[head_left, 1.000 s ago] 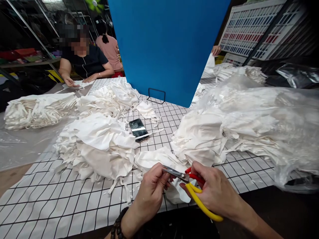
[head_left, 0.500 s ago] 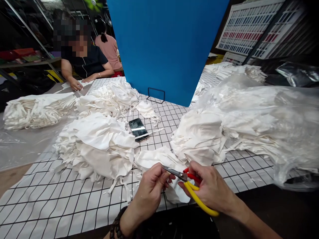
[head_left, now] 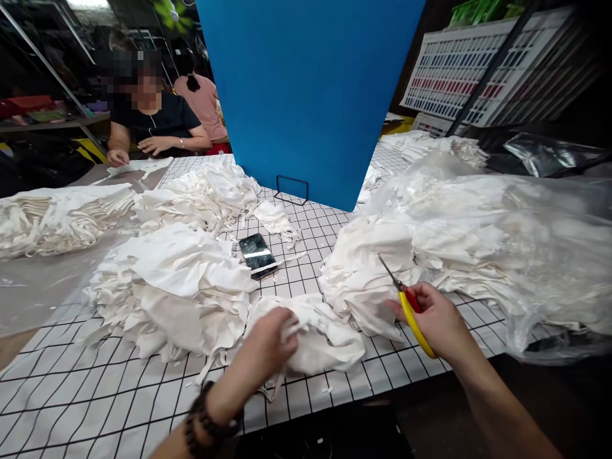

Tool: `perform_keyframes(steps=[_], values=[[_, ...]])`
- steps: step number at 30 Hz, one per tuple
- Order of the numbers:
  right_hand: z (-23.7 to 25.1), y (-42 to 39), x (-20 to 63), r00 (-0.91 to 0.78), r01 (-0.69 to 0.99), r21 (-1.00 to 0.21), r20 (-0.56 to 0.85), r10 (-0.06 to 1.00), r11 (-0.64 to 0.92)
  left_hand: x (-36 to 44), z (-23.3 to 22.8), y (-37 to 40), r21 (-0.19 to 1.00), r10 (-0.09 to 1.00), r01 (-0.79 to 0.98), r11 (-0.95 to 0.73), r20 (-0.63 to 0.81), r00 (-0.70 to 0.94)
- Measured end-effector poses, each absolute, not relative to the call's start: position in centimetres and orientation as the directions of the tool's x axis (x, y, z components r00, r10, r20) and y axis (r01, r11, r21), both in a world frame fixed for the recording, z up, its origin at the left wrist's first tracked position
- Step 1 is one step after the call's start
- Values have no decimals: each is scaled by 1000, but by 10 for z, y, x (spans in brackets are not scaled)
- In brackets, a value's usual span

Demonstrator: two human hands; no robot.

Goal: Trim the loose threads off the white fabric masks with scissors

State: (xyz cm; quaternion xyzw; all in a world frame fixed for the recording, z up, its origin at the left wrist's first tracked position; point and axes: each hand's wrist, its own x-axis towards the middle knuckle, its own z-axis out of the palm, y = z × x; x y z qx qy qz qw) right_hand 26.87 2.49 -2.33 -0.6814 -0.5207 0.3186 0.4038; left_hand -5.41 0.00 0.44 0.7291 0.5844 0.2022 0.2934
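My right hand (head_left: pixel 437 319) is closed round the handles of a pair of scissors (head_left: pixel 414 319), one handle yellow and one red. The blades point up and left in front of a heap of white cloth pieces (head_left: pixel 368 261). My left hand (head_left: pixel 270 338), with dark beads at the wrist, is slightly blurred. Its curled fingers grip the edge of a loose white cloth piece (head_left: pixel 325 331) that lies spread on the table. Just left of that hand is a larger heap of white cloth pieces (head_left: pixel 186 280) with narrow straps hanging out.
A phone (head_left: pixel 257 255) lies on the checked tablecloth (head_left: pixel 138 389). Beyond it stands a tall blue board (head_left: pixel 306 95) with a wire stand (head_left: pixel 291 190). Clear plastic (head_left: pixel 540 242) covers more cloth at right. Across the table sits a co-worker (head_left: pixel 153 127) handling cloth.
My hands have moved apart. The scissors have left my left fingers and swung up to the right. My left hand has moved left with the cloth piece, now spread on the table.
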Motion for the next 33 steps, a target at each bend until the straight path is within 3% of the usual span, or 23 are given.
perform_keyframes(steps=[3,5,7,9,11,13,15,17,19,20,22,24,26,28,33], values=[[-19,43,264,306,384,-919,31,952,-93,-106,68,12,633,982,773,31,126,-142],[-13,55,250,234,330,-943,41,971,-40,-141,106,23,504,832,849,161,394,-392],[-7,67,230,137,379,-926,58,989,2,-170,128,38,347,682,895,280,584,-440],[-2,77,210,78,488,-873,56,995,11,-190,132,54,202,774,927,314,511,-374],[2,85,195,74,557,-831,43,996,-5,-197,124,66,73,889,942,327,314,-333],[5,88,189,86,562,-827,27,996,-26,-188,109,69,18,911,946,325,262,-318],[9,86,194,90,549,-834,6,996,-44,-162,92,63,78,904,975,208,365,-222],[14,79,205,58,406,-913,-20,998,-42,-123,74,52,278,902,957,-78,429,-51],[21,66,217,-6,134,-991,-23,1000,-21,-77,53,41,630,954,716,-301,206,220],[25,58,222,-40,-1,-1000,-11,999,-11,-54,43,36,789,952,570,-229,59,301],[33,39,228,-101,-148,-989,40,994,25,-12,24,27,953,885,295,62,-189,425],[39,17,225,-147,-177,-983,84,986,57,22,11,21,928,789,-10,372,-311,531],[42,-7,218,-186,-203,-977,98,978,60,46,5,17,794,719,-233,561,-328,613],[40,-29,210,-269,-238,-971,67,961,2,60,5,16,692,687,-330,642,-329,648],[21,-59,210,-500,-189,-958,-97,861,-218,62,3,17,561,672,-413,717,-399,624]])
